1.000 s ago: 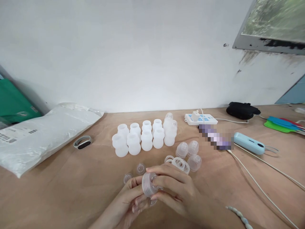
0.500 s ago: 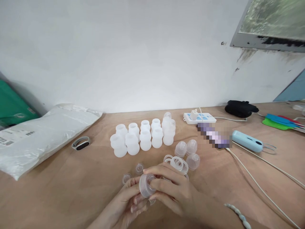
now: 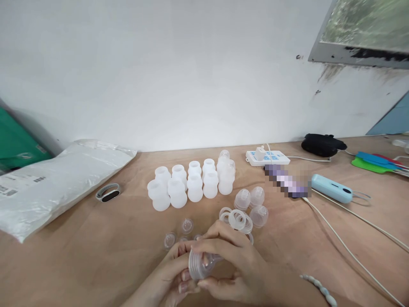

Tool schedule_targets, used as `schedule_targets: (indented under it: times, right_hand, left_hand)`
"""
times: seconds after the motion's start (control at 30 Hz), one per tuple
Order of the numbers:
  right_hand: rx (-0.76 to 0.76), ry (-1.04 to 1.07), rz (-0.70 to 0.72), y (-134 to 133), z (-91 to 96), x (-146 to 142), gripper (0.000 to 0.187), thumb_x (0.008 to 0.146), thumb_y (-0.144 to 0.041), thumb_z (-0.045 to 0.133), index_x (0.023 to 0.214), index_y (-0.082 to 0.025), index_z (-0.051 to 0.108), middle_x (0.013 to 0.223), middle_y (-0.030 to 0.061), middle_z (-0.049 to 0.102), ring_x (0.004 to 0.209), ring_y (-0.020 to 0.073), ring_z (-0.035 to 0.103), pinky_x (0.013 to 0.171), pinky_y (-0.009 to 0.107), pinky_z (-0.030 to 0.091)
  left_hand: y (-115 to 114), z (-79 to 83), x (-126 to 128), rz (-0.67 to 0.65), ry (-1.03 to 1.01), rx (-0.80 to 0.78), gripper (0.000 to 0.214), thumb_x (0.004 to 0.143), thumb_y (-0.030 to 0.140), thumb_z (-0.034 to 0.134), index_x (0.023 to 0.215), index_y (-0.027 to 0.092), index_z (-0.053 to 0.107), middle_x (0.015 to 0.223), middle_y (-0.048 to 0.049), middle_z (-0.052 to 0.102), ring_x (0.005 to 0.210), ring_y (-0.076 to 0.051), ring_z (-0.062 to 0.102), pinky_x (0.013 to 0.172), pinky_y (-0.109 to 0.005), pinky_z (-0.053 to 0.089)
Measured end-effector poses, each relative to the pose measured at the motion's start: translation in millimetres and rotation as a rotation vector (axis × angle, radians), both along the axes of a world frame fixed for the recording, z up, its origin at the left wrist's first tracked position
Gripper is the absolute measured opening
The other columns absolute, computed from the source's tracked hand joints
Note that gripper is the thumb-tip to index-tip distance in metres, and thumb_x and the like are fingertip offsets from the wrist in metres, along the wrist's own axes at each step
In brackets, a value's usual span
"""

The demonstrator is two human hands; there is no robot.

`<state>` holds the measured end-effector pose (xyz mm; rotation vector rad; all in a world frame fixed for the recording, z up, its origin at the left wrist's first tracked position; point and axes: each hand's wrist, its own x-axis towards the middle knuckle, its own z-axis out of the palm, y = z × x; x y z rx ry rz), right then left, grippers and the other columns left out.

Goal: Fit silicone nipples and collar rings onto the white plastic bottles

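A clear ribbed collar ring, with a clear silicone nipple in it, is pinched between my two hands. My left hand grips the ring from the left. Around its right side and the nipple curl the fingers of my right hand. Just beyond my fingers lie several loose nipples, some partly hidden. White flat rings are piled past my right hand, beside three clear dome caps. Several white baby bottles stand in two rows; the rightmost pair wears clear domes.
To the left lie a white plastic parcel and a fitness band. At the right are a power strip, a blurred-out phone, a light-blue device, a black pouch and trailing cables.
My hands have shifted slightly down with the ring, which has turned so the nipple shows to its right. My right fingers have moved from the ring's opening to around the nipple. More loose nipples show.
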<state>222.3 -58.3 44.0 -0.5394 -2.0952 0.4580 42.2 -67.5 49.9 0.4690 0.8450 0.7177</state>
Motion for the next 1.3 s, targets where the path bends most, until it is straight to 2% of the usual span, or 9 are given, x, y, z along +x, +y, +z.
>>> schedule_targets:
  times: [0.17,0.3,0.43,0.6,0.73,0.83,1.0,1.13,1.3]
  right_hand:
    - [-0.151,0.035,0.026,-0.3,5.3,3.0,0.031,0.085,-0.028,0.072,0.114,-0.021,0.062,0.093,0.0049,0.063,0.082,0.0162,0.061,0.073,0.028,0.057]
    - [-0.365,0.229,0.058,2.7,5.3,4.9,0.030,0.084,-0.034,0.073,0.110,-0.023,0.063,0.091,0.0027,0.061,0.080,0.0154,0.062,0.069,0.027,0.056]
    - [-0.591,0.453,0.045,13.5,5.2,16.5,0.031,0.088,-0.039,0.070,0.115,-0.026,0.063,0.090,0.0017,0.063,0.078,0.0146,0.064,0.067,0.026,0.056]
    - [-0.355,0.506,-0.295,30.5,21.1,44.0,0.023,0.092,-0.033,0.064,0.115,-0.027,0.065,0.095,0.0031,0.067,0.085,0.0178,0.064,0.071,0.030,0.056]
    - [-0.194,0.286,-0.459,36.2,29.9,62.1,0.028,0.091,-0.025,0.062,0.119,-0.026,0.064,0.111,0.0066,0.063,0.098,0.0212,0.062,0.084,0.037,0.054]
    - [-0.116,0.037,-0.544,31.2,26.2,71.8,0.030,0.091,-0.022,0.059,0.120,-0.026,0.064,0.116,0.0078,0.060,0.099,0.0219,0.061,0.082,0.037,0.054]
    - [-0.066,-0.224,-0.514,5.1,8.1,77.1,0.032,0.090,-0.021,0.059,0.122,-0.024,0.056,0.115,0.0084,0.061,0.098,0.0209,0.065,0.079,0.032,0.057]
    - [-0.063,-0.338,-0.466,-21.8,-10.0,68.7,0.017,0.091,-0.015,0.051,0.106,-0.023,0.054,0.109,0.0078,0.064,0.092,0.0185,0.067,0.075,0.027,0.058]
    - [0.084,-0.520,-0.449,-36.6,-35.8,55.6,0.009,0.091,-0.014,0.050,0.094,-0.021,0.056,0.100,0.0077,0.068,0.076,0.0185,0.068,0.064,0.027,0.055]
  left_hand:
    - [1.3,7.2,0.7,-0.103,0.026,0.019,0.026,0.063,0.027,0.090,0.061,0.016,0.067,0.047,0.0101,0.035,0.046,-0.004,0.018,0.048,-0.015,0.027]
    - [3.7,-3.5,-3.1,-0.061,-0.049,0.080,0.038,0.059,0.041,0.092,0.061,0.014,0.065,0.047,0.0110,0.032,0.045,-0.003,0.015,0.045,-0.015,0.021]
    - [8.7,-5.6,-9.3,-0.019,-0.080,0.139,0.038,0.064,0.039,0.090,0.062,0.013,0.063,0.049,0.0107,0.032,0.044,-0.002,0.016,0.044,-0.014,0.021]
    - [17.3,2.5,-14.5,0.069,-0.077,0.184,0.034,0.063,0.037,0.089,0.067,0.015,0.063,0.055,0.0088,0.037,0.047,-0.004,0.023,0.045,-0.015,0.027]
    - [20.7,6.5,-14.8,0.136,0.011,0.234,0.030,0.065,0.032,0.083,0.066,0.017,0.058,0.062,0.0066,0.043,0.051,-0.006,0.029,0.047,-0.017,0.032]
    - [20.9,7.0,-14.0,0.133,0.051,0.287,0.028,0.068,0.033,0.079,0.066,0.017,0.057,0.064,0.0061,0.042,0.051,-0.006,0.029,0.047,-0.017,0.030]
    - [20.2,2.8,-14.1,0.119,0.048,0.286,0.028,0.069,0.034,0.078,0.068,0.017,0.055,0.065,0.0059,0.041,0.053,-0.007,0.029,0.047,-0.018,0.031]
    - [20.5,-0.1,-14.4,0.127,0.051,0.256,0.030,0.067,0.035,0.079,0.068,0.017,0.055,0.064,0.0058,0.042,0.053,-0.007,0.029,0.048,-0.018,0.032]
    - [20.1,-0.3,-13.7,0.146,0.056,0.233,0.031,0.065,0.034,0.081,0.066,0.017,0.055,0.064,0.0060,0.042,0.053,-0.007,0.030,0.048,-0.018,0.032]
